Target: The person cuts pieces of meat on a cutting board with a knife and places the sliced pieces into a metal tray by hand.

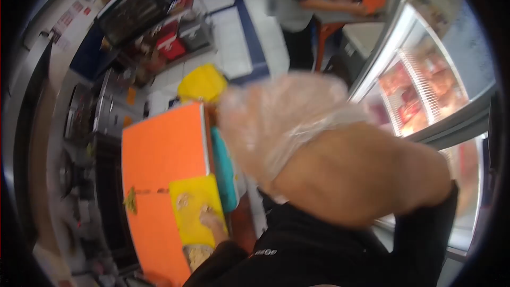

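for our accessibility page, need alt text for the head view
The wearer's right hand, in a clear plastic covering, looms blurred close to the camera. At lower left, the left hand is over a yellow board with pale pieces, on an orange worktop; another person stands beyond.

No text, brand or number legible. White lettering (265, 252) noted at 6 o'clock on the black garment (324, 255); blurred, wording not determinable. Red-and-white notices (66, 19) at 10 o'clock on the wall (62, 43); too small to read.
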Tool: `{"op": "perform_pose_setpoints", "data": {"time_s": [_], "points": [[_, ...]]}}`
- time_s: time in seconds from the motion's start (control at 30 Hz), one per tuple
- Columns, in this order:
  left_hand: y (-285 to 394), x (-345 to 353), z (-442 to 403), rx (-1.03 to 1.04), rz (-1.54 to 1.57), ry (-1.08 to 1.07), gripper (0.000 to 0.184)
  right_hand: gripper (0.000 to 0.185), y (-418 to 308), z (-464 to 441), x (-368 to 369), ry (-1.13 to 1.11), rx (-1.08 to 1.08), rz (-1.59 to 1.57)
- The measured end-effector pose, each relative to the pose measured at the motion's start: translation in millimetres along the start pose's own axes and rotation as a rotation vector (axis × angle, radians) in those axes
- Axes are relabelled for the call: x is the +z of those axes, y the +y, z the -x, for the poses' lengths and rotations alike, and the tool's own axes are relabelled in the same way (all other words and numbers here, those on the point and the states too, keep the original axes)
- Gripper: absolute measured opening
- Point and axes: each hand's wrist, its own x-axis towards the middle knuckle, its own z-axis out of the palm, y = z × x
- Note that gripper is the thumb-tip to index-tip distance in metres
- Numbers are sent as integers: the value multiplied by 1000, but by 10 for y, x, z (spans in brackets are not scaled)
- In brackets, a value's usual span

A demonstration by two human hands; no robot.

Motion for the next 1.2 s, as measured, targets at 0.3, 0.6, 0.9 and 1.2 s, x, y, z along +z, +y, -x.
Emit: {"op": "perform_pose_setpoints", "data": {"time_s": [0.3,0.6,0.9,1.2], "points": [[-625,-317,1238,-796,1364,262,27,29,-930,-651,615,89,-563,-267],[-667,-515,1189,-708,1328,275,24,30,-920,-976,1165,151,-587,-400],[619,-483,11,-583,1574,315,31,31,1436,-396,2848,-92,166,-101],[620,-568,-83,-669,1693,297,41,30,3044,2876,6438,-548,944,-123]]}}
